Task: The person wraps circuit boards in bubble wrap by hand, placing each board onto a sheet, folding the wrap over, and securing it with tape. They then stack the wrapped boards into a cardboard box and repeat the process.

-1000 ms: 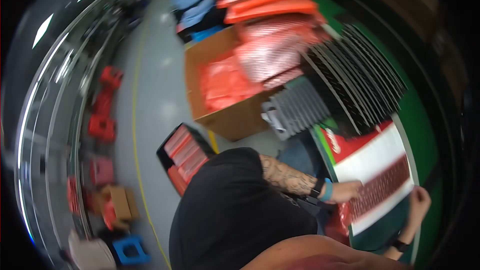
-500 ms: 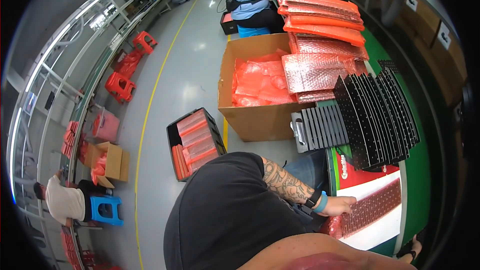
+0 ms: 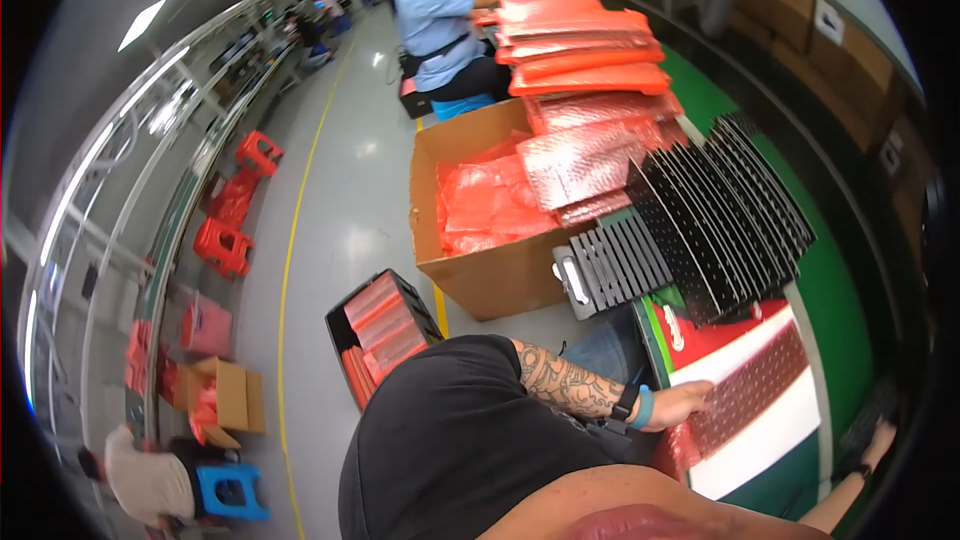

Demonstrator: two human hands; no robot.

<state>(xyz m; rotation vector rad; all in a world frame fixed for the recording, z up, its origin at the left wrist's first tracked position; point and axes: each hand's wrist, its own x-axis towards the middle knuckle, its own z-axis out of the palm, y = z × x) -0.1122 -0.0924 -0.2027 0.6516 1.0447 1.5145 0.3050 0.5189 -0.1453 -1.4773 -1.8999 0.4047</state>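
Observation:
On the white sheet at the right lies a red translucent bubble-wrap bag (image 3: 752,388), with a dark panel with rows of small dots showing through it. My left hand (image 3: 678,406), with a watch and a teal band at its wrist, pinches the bag's near left end. Crumpled red film (image 3: 678,452) bunches just below that hand. My right hand (image 3: 880,443) reaches out at the lower right, past the sheet's edge, with its fingers curled at a dark blurred thing (image 3: 868,418) that I cannot make out.
Beyond the sheet stand black perforated panels (image 3: 720,225) in a row, beside a grey slotted rack (image 3: 622,262). Stacked red bubble-wrap bags (image 3: 585,45) rise behind a cardboard box (image 3: 490,275) of bags. A black crate (image 3: 385,335) stands on the floor. A person in blue (image 3: 435,30) sits farther off.
The view has shifted, so the floor, boxes and co-worker sit differently in the picture. My right hand has moved outward and farther away. My left hand stays on the bag.

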